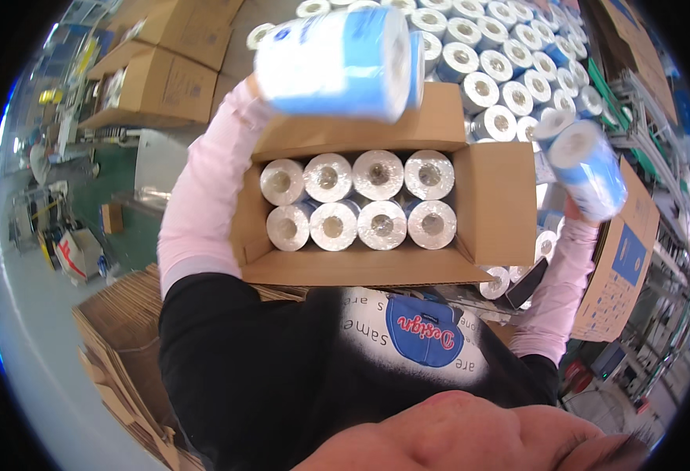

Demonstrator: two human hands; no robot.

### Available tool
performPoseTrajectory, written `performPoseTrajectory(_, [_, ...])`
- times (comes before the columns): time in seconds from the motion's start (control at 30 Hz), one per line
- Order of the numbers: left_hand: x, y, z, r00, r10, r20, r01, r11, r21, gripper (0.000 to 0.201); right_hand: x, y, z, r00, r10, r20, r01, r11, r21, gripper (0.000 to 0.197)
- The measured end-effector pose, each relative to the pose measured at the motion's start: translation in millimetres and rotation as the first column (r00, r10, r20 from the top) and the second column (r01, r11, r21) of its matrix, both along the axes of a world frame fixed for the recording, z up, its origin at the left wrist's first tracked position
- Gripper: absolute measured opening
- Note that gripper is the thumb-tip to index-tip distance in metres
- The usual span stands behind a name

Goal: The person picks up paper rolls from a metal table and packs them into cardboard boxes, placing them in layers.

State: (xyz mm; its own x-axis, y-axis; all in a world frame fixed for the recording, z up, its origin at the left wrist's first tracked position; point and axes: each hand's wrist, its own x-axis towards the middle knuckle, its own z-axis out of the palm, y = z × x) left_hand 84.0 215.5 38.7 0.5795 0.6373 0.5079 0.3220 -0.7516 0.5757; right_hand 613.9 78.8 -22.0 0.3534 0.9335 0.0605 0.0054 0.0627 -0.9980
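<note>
Nearest me, the open cardboard carton (364, 273) sits with its near edge close to the wearer's torso; eight film-wrapped paper rolls (382, 224) stand on end inside, in two rows of four, with a narrow gap along the near wall. Its right flap (502, 202) spreads outward and its far flap (439, 116) stands up, leaving the top open between the hands. Flattened cardboard (125, 345) is stacked at lower left. On the right I have the right hand (575, 210) gripping a blue-and-white roll pack (592, 173), out past the flap; another pack shows just behind it. Beyond the carton's far left corner, the left hand (253, 85), mostly hidden, grips a larger-looking blue-and-white pack (333, 67), blurred, above the far flap. Farther out, many upright rolls (509, 63) crowd together, and open cartons (164, 82) stand at upper left.
</note>
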Motion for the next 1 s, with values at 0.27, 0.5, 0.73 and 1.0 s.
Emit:
performPoseTrajectory(0.27, [-78.9,-156.5,68.5,0.800,0.000,-0.600,-0.239,0.917,-0.319,0.041,-238.8,25.9,122.6,0.248,0.865,0.436,-0.859,0.405,-0.315,0.035])
performPoseTrajectory(0.5, [-88.5,-208.1,-5.6,0.636,0.013,-0.772,-0.214,0.964,-0.160,0.036,-405.3,-20.1,51.0,0.078,0.572,0.817,-0.750,0.573,-0.330,0.025])
performPoseTrajectory(0.73, [-89.0,-168.3,16.8,0.531,-0.353,-0.770,-0.221,0.820,-0.528,0.054,-343.7,-21.8,22.1,-0.122,0.857,0.501,-0.871,0.150,-0.469,0.044])
performPoseTrajectory(1.0, [-62.3,-84.1,15.8,0.684,0.265,-0.680,-0.444,0.890,-0.100,0.047,-338.2,-32.4,125.4,-0.074,0.705,0.705,-0.741,0.434,-0.512,0.032])
